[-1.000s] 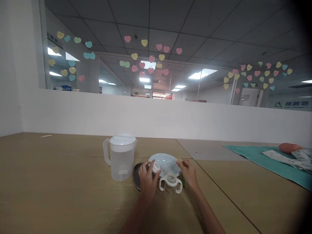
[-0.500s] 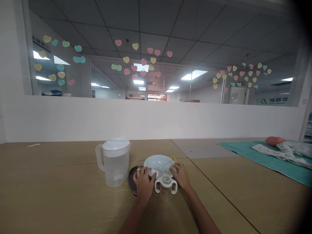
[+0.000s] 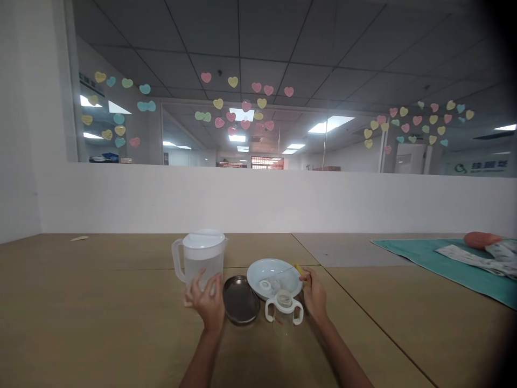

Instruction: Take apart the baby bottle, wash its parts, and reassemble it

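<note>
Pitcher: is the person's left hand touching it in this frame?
Cannot tell. In the head view, the left hand overlaps the lower front of the pitcher, but neither contact nor a gap in depth shows plainly.

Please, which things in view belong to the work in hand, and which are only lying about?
Probably belonging:
bowl, with white cap inside
handled bottle
yellow handle beside the right hand
jug
tray

Apparently just lying about:
green cloth
patterned cloth
orange object

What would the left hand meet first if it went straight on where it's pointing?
Most likely the lidded pitcher; the left hand overlaps its lower part in view, but the gap's depth is unclear.
</note>
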A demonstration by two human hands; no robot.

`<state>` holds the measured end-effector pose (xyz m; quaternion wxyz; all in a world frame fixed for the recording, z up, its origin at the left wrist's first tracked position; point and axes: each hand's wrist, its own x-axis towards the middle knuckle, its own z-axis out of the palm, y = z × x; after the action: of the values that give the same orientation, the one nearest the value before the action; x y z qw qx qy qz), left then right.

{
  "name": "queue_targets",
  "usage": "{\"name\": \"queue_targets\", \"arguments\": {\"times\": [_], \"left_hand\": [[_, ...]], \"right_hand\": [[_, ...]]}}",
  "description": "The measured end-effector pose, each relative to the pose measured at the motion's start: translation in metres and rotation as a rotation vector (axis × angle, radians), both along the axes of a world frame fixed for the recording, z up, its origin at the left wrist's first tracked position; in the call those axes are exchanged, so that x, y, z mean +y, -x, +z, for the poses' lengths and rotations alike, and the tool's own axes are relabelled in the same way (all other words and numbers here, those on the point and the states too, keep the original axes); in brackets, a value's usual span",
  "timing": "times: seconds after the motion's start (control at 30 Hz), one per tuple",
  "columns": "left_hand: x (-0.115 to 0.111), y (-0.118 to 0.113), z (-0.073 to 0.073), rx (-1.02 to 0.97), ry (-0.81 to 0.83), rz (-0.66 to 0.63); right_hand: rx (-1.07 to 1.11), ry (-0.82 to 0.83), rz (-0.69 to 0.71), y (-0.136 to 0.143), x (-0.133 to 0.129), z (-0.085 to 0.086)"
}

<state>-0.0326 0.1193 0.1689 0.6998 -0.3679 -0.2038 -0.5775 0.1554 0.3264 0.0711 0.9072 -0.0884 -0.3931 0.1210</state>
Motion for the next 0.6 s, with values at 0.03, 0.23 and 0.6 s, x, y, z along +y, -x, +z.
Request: {"name": "queue_targets", "arguments": {"times": [0.03,0.23,0.6], "left_hand": [[-0.004,0.008,0.004,-0.071,-0.036,-0.08],[-0.014,0.039,0.016,-0.256,0.216,-0.299],[0.003,0.04,0.02,-0.38,0.397,-0.171]], "right_hand": [[0.022,-0.007,0.01,0.0,-0.002,0.0],[0.131,-0.17,0.117,0.0,-0.026,-0.004],[-0.022,-0.484,-0.287,0.008,-0.032,-0.015]]}}
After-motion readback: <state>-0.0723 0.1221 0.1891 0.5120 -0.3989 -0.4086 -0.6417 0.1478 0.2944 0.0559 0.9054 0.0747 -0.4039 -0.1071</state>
